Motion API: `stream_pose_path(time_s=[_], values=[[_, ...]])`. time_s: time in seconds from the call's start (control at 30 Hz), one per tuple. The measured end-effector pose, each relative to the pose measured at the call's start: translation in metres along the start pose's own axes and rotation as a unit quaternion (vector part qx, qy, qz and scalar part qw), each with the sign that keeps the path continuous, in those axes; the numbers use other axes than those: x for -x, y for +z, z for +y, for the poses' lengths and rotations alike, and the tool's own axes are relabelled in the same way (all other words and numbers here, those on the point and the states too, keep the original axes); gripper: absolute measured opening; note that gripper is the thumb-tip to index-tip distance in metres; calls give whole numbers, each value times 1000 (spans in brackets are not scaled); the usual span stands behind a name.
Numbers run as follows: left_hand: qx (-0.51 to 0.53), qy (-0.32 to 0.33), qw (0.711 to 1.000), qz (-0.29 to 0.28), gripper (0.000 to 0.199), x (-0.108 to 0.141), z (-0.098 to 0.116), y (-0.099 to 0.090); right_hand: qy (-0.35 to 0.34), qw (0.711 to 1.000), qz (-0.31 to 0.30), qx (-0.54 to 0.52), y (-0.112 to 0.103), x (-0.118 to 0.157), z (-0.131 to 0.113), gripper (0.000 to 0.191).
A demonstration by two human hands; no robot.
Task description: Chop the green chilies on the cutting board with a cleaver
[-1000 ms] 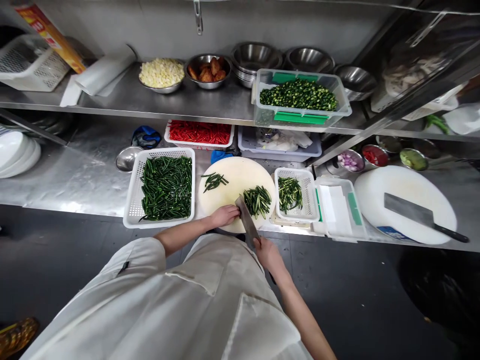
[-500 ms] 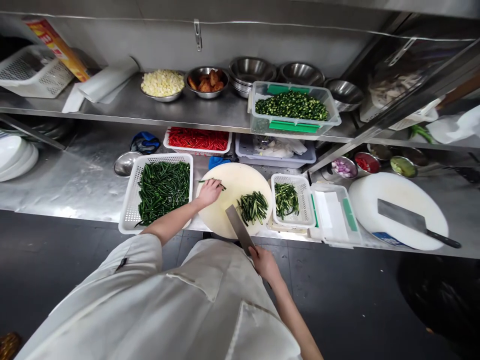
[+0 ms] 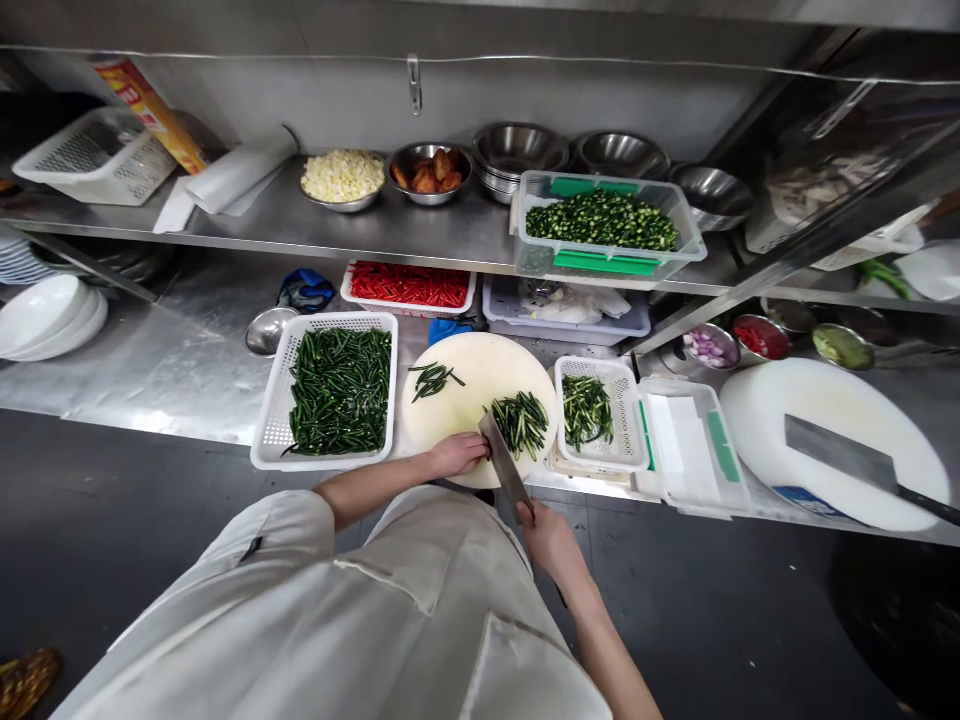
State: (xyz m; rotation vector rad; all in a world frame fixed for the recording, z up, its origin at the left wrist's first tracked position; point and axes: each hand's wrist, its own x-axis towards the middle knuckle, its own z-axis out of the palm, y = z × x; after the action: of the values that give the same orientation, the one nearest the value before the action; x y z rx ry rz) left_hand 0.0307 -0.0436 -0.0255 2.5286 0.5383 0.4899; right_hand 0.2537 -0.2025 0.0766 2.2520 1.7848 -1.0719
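In the head view my right hand [image 3: 546,535] grips a cleaver [image 3: 506,463], its blade slanting over the near part of a round white chopping board [image 3: 480,350]. My left hand [image 3: 459,454] rests at the board's near edge, fingers closed on a green chili [image 3: 487,452] right against the blade; most of that chili is hidden. Cut green chilies [image 3: 521,422] lie heaped just right of the blade. A small bunch of whole green chilies [image 3: 433,379] sits on the board's far left. Left of the board, a white basket [image 3: 268,420] holds many whole green chilies [image 3: 341,390].
Right of the board stands a small white basket [image 3: 626,410] with cut chilies, then a clear lidded box [image 3: 694,440]. Another board [image 3: 810,390] bears a second cleaver [image 3: 840,452]. Behind are red chilies [image 3: 411,287] and a shelf [image 3: 360,232] with bowls and a tub of chopped greens [image 3: 607,220].
My left hand has moved from the board's far left to its near edge by the blade, leaving a small bunch of chilies behind. The cleaver stays beside the cut heap.
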Motion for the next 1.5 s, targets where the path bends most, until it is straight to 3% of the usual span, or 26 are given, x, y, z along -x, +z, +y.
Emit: stream_pose_path(time_s=[0.17,0.27,0.33,0.43,0.5,0.57,0.67,0.83,0.97,1.1,1.2,1.33,1.4,1.5], values=[[-4,49,998,-26,27,-4,-8,-14,-5,997,55,-58,2,-37,-25,41],[-45,67,996,-45,26,-14,-22,-36,-11,991,90,-100,1,-41,-26,44],[-109,-14,994,-12,25,-25,-37,-56,-6,988,100,-115,4,-31,-17,45],[-197,-184,960,72,26,-41,-63,-85,-34,991,48,-120,11,-10,2,45],[-216,-219,949,74,25,-43,-75,-95,-45,992,5,-120,16,0,12,44],[-201,-201,958,37,25,-36,-76,-94,-35,992,-10,-123,17,5,18,44],[-127,-146,981,-10,26,-13,-56,-71,2,995,15,-99,16,5,16,44],[-2,-53,998,-16,27,13,-4,-13,-1,999,27,-26,3,6,-5,39],[19,-37,999,-14,27,13,9,5,-6,1000,5,-5,-4,13,-2,41],[24,-25,999,-9,29,11,6,5,-9,1000,-9,-25,4,2,2,41],[26,-8,1000,-9,30,9,4,1,-4,998,26,-57,8,-23,-12,39],[22,34,999,-31,28,2,-8,-19,-21,993,65,-100,2,-49,-30,44],[-18,-13,1000,-16,25,-1,-22,-39,-21,990,80,-112,1,-48,-29,47],[-114,-212,965,99,22,-4,-49,-71,-39,989,71,-124,10,-32,-17,47]])
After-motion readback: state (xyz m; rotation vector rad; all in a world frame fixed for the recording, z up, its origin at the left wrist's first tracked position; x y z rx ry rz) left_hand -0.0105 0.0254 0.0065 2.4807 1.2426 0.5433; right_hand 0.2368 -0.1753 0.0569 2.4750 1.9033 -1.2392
